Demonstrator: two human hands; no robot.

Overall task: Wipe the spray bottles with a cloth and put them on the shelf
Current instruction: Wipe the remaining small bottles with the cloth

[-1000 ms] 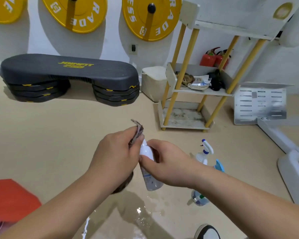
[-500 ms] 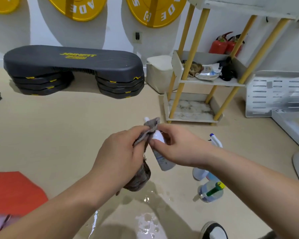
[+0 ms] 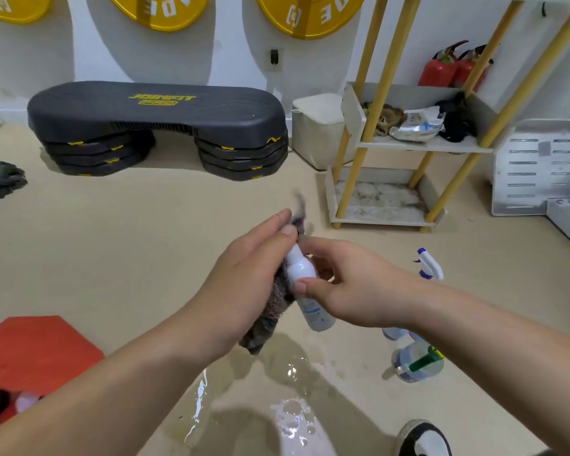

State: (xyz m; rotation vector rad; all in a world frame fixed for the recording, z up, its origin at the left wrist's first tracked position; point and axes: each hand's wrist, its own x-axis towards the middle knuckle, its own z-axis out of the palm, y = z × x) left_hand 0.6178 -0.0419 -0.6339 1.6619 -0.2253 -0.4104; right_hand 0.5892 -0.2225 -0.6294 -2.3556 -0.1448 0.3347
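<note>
Gripping a white spray bottle [image 3: 300, 269] above the wet floor [image 3: 290, 419], the right hand [image 3: 356, 286] curls its fingers round it while the left hand [image 3: 246, 278] pinches a grey cloth [image 3: 272, 312] against its top.

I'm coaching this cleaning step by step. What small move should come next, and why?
Probably draw the cloth down the white spray bottle toward its base. The left hand holds the cloth against the bottle's neck and back, the right hand pinches the bottle at mid-body, and the labelled lower part shows bare, so it likely isn't wiped yet.
</note>
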